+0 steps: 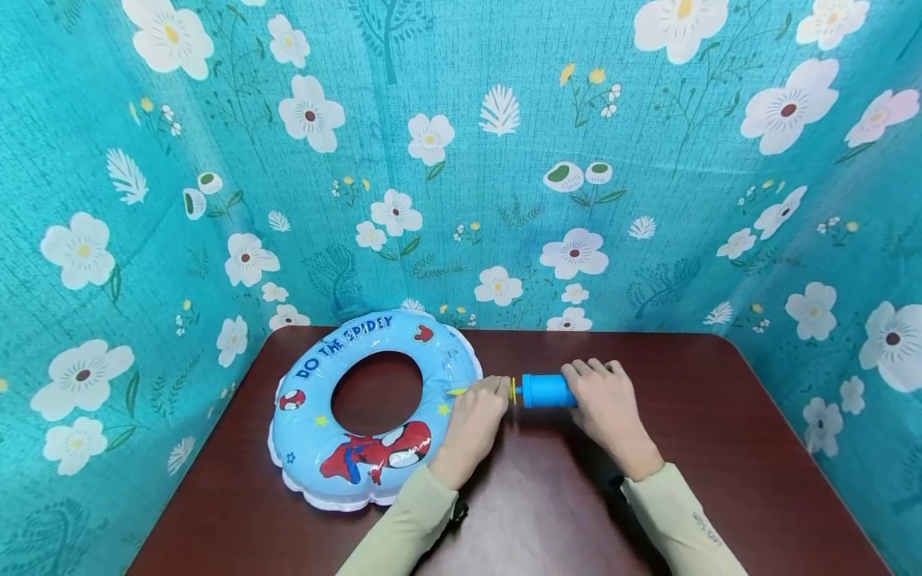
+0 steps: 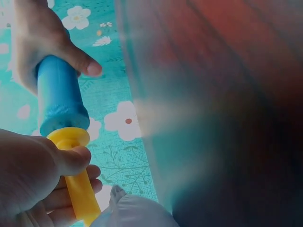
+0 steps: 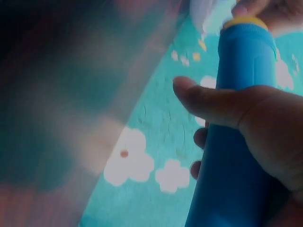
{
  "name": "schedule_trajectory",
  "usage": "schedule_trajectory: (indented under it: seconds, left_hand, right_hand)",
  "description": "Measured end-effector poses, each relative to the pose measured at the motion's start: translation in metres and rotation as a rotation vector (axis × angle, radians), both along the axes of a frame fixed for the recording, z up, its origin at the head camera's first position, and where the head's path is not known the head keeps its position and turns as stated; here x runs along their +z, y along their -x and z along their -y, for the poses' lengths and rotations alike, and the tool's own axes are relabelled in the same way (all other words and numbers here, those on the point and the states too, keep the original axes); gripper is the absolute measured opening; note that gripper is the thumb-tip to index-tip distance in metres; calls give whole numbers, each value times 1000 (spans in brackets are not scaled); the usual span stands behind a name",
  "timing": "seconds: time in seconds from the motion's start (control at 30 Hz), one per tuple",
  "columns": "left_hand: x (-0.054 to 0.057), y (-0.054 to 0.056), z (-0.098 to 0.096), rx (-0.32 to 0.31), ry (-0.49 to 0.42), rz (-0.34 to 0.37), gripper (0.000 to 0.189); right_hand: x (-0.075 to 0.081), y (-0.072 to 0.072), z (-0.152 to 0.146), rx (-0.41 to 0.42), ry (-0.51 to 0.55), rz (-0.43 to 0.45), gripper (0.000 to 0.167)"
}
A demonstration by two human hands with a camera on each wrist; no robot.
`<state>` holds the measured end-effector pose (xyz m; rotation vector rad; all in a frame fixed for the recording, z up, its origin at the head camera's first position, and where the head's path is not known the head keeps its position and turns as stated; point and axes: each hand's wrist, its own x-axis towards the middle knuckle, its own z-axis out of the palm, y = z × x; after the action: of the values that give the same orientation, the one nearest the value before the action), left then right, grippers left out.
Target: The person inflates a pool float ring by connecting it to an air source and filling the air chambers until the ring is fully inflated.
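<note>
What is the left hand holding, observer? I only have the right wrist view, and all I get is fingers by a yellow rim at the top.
Observer: In the left wrist view, the left hand grips a yellow nozzle.

Operator: And what is near its tip?

Observer: A light-blue swim ring, lettered DO THE SPIDEY, in the head view.

Operator: Any picture on it?

Observer: Yes, a Spider-Man figure is printed there.

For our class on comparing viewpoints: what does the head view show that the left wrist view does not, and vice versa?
Only the head view: lettering and a cartoon figure on the swim ring.
Only the left wrist view: fine ribs on the end of the blue pump.
Both: the pump, the right hand around it, the yellow piece, the left hand holding it, and flowered cloth.
</note>
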<state>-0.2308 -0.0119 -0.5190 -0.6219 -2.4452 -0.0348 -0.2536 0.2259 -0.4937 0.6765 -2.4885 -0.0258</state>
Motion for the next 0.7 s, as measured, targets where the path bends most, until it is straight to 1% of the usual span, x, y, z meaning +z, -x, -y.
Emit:
schedule_trajectory:
  seconds: [0.1, 0.17, 0.27, 0.37, 0.43, 0.53, 0.7]
  left_hand:
    - [3, 1, 0, -6, -37, -20, 11]
    - [4, 1, -1, -16, -47, -16, 13]
    - [6, 1, -2, -37, -55, 8, 15]
    - [6, 0, -3, -39, -49, 29, 16]
    - [6, -1, -2, -26, -44, 30, 16]
    - [5, -2, 0, -15, -45, 15, 17]
    - [2, -2, 0, -31, -57, -11, 19]
  right_hand:
    - [10, 5, -20, -28, 41, 52, 51]
    - [17, 8, -38, -62, 63, 74, 49]
    - [23, 10, -62, -109, 81, 76, 49]
    - [25, 10, -71, -129, 82, 54, 51]
    - [23, 11, -66, -121, 70, 31, 55]
    - [16, 11, -46, -96, 38, -16, 57]
    - [6, 6, -11, -67, -9, -78, 44]
